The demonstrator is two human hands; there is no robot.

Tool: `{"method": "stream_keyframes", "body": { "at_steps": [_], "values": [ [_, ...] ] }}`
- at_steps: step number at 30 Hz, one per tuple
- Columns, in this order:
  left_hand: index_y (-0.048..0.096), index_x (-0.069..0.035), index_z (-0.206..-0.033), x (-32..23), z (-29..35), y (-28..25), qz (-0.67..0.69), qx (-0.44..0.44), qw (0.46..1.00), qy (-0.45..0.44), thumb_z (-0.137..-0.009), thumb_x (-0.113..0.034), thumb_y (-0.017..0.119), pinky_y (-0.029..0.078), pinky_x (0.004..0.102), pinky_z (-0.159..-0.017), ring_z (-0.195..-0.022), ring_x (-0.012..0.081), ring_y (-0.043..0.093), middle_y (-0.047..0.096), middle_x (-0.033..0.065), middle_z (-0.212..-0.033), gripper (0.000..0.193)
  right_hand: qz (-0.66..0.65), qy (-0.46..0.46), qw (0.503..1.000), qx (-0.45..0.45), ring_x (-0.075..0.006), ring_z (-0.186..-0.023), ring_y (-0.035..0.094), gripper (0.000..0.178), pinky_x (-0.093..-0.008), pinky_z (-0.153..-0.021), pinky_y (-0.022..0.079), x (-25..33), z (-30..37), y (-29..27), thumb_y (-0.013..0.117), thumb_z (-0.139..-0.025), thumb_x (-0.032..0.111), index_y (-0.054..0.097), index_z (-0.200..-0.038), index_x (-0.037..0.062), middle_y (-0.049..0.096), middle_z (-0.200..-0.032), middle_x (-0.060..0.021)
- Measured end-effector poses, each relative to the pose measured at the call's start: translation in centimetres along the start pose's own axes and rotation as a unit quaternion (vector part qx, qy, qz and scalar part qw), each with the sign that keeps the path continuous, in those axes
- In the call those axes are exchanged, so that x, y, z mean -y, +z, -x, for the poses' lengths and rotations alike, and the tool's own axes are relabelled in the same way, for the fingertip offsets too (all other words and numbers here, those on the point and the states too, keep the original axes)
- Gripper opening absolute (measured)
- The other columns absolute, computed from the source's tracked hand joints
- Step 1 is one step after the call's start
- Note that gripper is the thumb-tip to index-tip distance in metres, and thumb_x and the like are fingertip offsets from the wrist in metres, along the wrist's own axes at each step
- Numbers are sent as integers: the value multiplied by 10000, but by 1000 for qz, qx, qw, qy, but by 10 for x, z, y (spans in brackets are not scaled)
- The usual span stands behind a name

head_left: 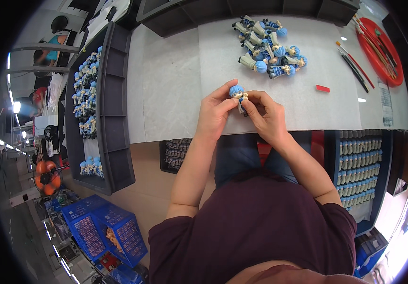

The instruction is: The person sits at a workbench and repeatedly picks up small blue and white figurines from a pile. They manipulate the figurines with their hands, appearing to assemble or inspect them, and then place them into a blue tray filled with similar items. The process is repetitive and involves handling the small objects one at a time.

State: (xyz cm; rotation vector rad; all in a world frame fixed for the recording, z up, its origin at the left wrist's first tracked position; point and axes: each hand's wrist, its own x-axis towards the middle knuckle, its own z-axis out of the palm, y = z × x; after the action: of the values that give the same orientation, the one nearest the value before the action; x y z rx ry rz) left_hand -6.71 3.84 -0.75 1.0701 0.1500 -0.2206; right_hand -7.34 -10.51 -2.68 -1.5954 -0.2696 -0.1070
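Over the near edge of the white-covered table point(171, 90) I hold a small blue-haired figurine point(236, 91) upright between both hands. My left hand point(214, 110) pinches it by the head and side with thumb and forefinger. My right hand point(267, 113) closes on its body from the other side, thumb in front, partly hiding the torso and legs. Beyond my hands lies a loose heap of similar figurines point(267, 47) with blue hair and pale coats. A small red block point(322, 88) lies to the right of my right hand.
Thin brushes point(354, 71) lie near a red oval tray point(399, 75) holding more brushes. At left stands a dark crate point(114, 109) of figurines; at right, another crate point(379, 189) holds them in rows. A grey bin point(241, 12) lines the far edge. Blue baskets point(118, 217) stand on the floor.
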Motion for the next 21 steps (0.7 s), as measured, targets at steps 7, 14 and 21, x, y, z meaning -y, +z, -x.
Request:
{"method": "stream_keyframes", "body": {
  "at_steps": [7, 14, 21],
  "values": [
    [462, 32, -1218, 0, -3, -8, -40, 7, 998, 54, -826, 25, 538, 459, 258, -816, -944, 145, 554, 577, 106, -1060, 400, 34, -43, 996, 67, -240, -943, 608, 489, -315, -735, 519, 5, -3, -2, 702, -722, 71, 473, -1145, -17, 601, -1025, -165],
    [474, 26, -1216, 2, -2, -12, -11, 16, 999, 40, -847, 33, 501, 453, 269, -847, -985, 150, 545, 564, 103, -1105, 369, 32, -13, 997, 65, -241, -939, 610, 518, -323, -754, 523, 2, -1, -1, 720, -684, 28, 469, -1137, 5, 603, -1014, -163],
    [491, 7, -1207, 4, -2, -17, -7, 43, 998, 53, -847, 25, 508, 415, 302, -909, -1041, 175, 531, 563, 125, -1139, 361, 44, -11, 997, 68, -227, -918, 616, 491, -317, -751, 522, 3, -1, -1, 726, -678, 29, 477, -1101, 12, 606, -995, -146]
  ]
}}
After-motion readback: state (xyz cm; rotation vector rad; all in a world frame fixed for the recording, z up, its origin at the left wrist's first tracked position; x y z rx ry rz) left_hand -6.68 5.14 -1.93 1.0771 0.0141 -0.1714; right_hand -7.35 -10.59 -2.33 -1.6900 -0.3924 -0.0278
